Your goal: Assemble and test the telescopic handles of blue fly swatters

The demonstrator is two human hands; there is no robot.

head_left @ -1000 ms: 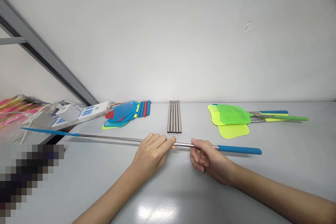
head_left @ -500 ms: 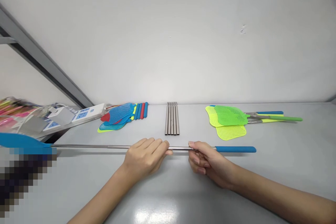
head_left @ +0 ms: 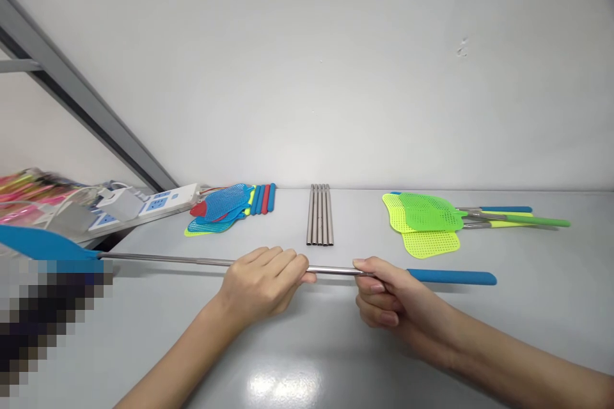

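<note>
A long fly swatter [head_left: 336, 270] with a steel telescopic rod lies sideways across both hands, just above the grey table. My left hand [head_left: 266, 282] is wrapped over the middle of its rod. Farther right, my right hand [head_left: 391, 297] pinches the rod near the blue grip [head_left: 453, 277], its other fingers curled below. The swatter's blue head [head_left: 48, 244] reaches the left edge of the view and is partly cut off. Behind the hands, several steel tubes [head_left: 320, 217] lie side by side.
Swatters with green and yellow heads [head_left: 426, 220] are stacked at the right. To the left lie loose blue, red and yellow heads [head_left: 223, 204] beside several coloured grips [head_left: 263, 199]. A white power strip [head_left: 167, 200] with plugs stands at the far left. A wall [head_left: 307, 77] closes the back.
My right hand has shifted to the right along with the blue grip, and the gap between my hands is wider. The swatter tilts slightly more, its head end higher. The view has shifted a little.
</note>
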